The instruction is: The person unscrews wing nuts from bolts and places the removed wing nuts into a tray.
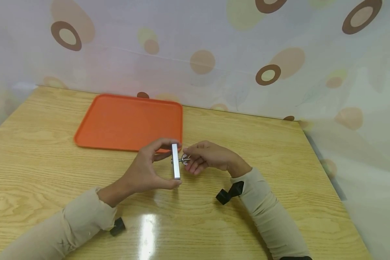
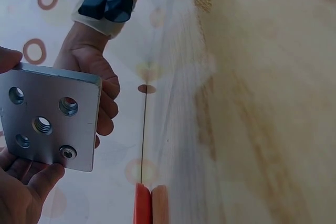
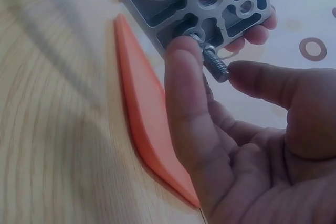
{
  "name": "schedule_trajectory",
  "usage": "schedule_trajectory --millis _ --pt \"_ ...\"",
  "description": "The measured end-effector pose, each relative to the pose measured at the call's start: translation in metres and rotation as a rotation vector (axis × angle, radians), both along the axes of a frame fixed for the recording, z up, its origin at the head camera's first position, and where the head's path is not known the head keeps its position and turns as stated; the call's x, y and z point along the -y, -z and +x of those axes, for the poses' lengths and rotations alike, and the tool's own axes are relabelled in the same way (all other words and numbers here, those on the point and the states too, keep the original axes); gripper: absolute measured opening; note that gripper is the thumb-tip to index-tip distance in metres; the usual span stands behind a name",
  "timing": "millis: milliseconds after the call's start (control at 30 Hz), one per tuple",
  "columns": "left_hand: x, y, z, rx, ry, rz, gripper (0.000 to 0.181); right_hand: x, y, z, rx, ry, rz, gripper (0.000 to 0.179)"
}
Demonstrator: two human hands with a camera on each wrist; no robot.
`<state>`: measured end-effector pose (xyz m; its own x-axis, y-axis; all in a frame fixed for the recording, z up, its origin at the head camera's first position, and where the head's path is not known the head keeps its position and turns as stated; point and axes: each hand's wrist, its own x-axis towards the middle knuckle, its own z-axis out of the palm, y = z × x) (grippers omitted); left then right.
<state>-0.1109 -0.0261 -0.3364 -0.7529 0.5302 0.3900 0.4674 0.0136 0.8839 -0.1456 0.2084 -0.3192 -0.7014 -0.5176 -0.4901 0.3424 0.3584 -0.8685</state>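
Observation:
My left hand (image 1: pixel 142 172) grips a square silver metal plate (image 1: pixel 176 162) by its opposite edges, holding it upright above the table. In the left wrist view, the flat face has several round holes, with a bolt head (image 2: pixel 67 152) seated in a corner one. The ribbed back face shows in the right wrist view, where the threaded bolt (image 3: pixel 217 66) sticks out. A small wing nut (image 1: pixel 184 159) sits on that bolt. My right hand (image 1: pixel 212 156) has its thumb and index finger curled about the wing nut; the index finger partly hides it in the right wrist view.
An orange-red tray (image 1: pixel 126 122) lies on the wood-grain table (image 1: pixel 247 137), behind and left of the hands. A patterned sheet (image 1: pixel 182 36) rises along the back and right edges. Black camera mounts (image 1: pixel 229 193) hang at the wrists.

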Motion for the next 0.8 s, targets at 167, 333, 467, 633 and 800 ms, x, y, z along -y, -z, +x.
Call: schedule_trajectory --millis 167,333,467,633,800 --pt "0.0001 -0.0002 -0.0003 -0.002 -0.001 0.002 0.08 0.0 -0.0027 0.001 -0.024 -0.027 0.001 0.029" --pt "0.0004 -0.0001 -0.0003 -0.003 0.002 0.0 0.08 0.0012 -0.0032 0.0021 0.009 -0.002 -0.019 0.035" --pt "0.0002 0.0001 -0.0002 -0.009 0.004 -0.003 0.08 0.0025 -0.0017 0.0027 0.037 -0.005 -0.048 0.034" --pt "0.0002 -0.0002 0.0 -0.012 0.003 -0.003 0.081 0.0027 -0.001 0.0027 0.032 -0.022 -0.07 0.03" --pt "0.0007 0.0 -0.0003 -0.015 0.0 -0.007 0.08 0.0005 -0.0023 0.0027 -0.02 -0.049 -0.08 0.023"
